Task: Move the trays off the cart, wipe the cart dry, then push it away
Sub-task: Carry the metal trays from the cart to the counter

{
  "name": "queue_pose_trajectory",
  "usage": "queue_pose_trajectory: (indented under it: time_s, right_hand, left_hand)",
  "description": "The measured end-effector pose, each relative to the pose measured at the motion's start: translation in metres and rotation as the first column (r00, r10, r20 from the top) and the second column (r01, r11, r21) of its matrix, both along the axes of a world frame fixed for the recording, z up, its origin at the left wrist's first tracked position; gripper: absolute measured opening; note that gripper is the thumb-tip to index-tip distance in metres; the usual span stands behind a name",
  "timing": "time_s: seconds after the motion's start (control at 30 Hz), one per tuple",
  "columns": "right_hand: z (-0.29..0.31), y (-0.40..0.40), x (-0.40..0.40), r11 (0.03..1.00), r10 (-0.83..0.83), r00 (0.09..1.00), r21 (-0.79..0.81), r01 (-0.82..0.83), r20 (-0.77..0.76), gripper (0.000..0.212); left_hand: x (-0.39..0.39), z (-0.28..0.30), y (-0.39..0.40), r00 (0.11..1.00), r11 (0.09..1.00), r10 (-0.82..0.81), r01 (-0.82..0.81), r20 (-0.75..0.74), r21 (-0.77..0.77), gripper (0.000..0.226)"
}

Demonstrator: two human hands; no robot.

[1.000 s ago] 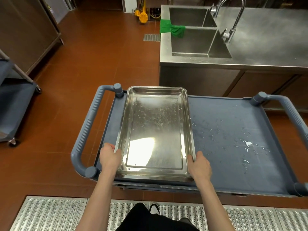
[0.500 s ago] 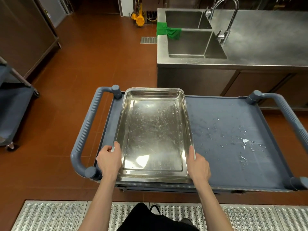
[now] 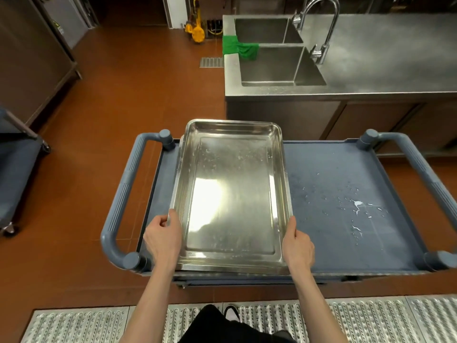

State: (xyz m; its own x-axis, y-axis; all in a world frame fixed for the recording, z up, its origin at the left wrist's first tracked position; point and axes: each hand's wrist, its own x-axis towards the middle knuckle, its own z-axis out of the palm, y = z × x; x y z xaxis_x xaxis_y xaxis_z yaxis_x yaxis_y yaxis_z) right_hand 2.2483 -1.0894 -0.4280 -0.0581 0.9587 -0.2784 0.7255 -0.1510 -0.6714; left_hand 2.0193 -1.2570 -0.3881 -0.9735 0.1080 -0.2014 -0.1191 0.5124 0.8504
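Steel rectangular tray gripped by left hand and right hand, wet grey plastic cart

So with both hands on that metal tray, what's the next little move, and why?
Probably lift the tray clear of the cart and carry it toward the steel counter. The left hand and right hand grip its two long sides near the close end. Water drops lie on the cart's bare half, and wiping can hardly begin while the tray covers the rest.
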Motion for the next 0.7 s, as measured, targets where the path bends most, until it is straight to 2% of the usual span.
queue_pose_trajectory:
  time_s: [0.3,0.7]
  right_hand:
    - [0.024,0.015,0.035,0.987,-0.121,0.985,0.087,0.132,-0.123,0.075]
    - [0.053,0.031,0.132,0.941,-0.278,0.951,0.163,0.298,-0.133,0.074]
  left_hand:
    - [0.019,0.023,0.046,0.992,0.991,-0.119,0.122,-0.041,0.058,0.031]
    - [0.086,0.043,0.108,0.960,0.957,-0.280,0.281,-0.019,0.080,0.028]
